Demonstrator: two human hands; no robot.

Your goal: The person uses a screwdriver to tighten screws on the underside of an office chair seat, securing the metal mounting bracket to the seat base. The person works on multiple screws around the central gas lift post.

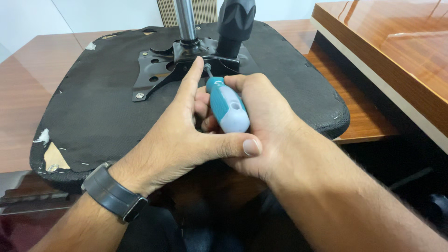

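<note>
Starting at the left edge, I see the torn corner of the upturned chair seat [93,116], its black underside fabric peeling back to bare board, with a few staples showing. The seat lies on a brown wooden desk [28,93]. If I lean hard on it here, I judge it could rock or slide on that glossy top.

Next comes my left hand [179,135], watch on the wrist, mostly open: the forefinger stretches up to the black mounting plate [158,70] beside the screwdriver's tip, while the thumb lies across below the handle. That fingertip sits right by the blade, so a slip could jab it.

In the middle, the screwdriver [227,106], teal and white, points up and away into the plate at the foot of the chrome gas-lift column [186,21] and the black lever housing [235,23]. I cannot see the screw head itself, so I cannot tell how well the tip is seated; a poor seat could strip the head.

My right hand [261,116] is closed around the handle from the right. The raised desk section [396,51] stands close at the right, and I judge it could hamper my elbow.
</note>
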